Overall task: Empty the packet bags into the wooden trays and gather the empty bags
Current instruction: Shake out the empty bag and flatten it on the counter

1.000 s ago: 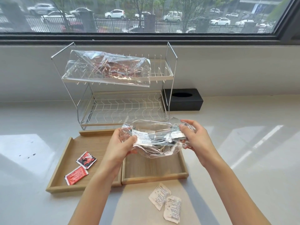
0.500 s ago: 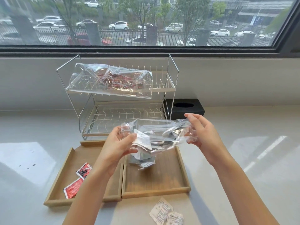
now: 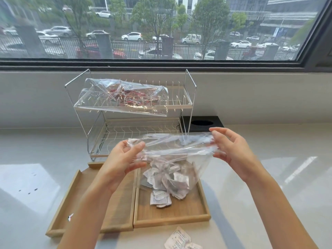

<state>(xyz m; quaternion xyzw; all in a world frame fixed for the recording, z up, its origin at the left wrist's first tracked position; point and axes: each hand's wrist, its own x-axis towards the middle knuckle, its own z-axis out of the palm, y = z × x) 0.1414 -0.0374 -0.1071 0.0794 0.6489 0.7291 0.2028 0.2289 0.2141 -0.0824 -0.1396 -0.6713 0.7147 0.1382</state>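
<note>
Both hands hold a clear plastic bag [image 3: 177, 150] up over the right wooden tray [image 3: 181, 212]. My left hand [image 3: 124, 159] pinches its left end and my right hand [image 3: 229, 149] pinches its right end. The bag hangs mouth down, and white packets [image 3: 168, 182] spill from it into a pile on the right tray. The left wooden tray [image 3: 71, 205] lies beside it, mostly hidden by my left forearm. A second clear bag [image 3: 125, 97] with red packets lies on the top shelf of the wire rack [image 3: 189, 105].
Two white packets [image 3: 180, 240] lie on the counter in front of the right tray. A black box [image 3: 202, 124] with a round hole stands right of the rack. A window sill and wall run behind. A red packet's corner [image 3: 70, 216] shows in the left tray.
The bag has been raised and tipped mouth down, and the white packets have dropped from it onto the right tray. My hands moved up and further apart.
</note>
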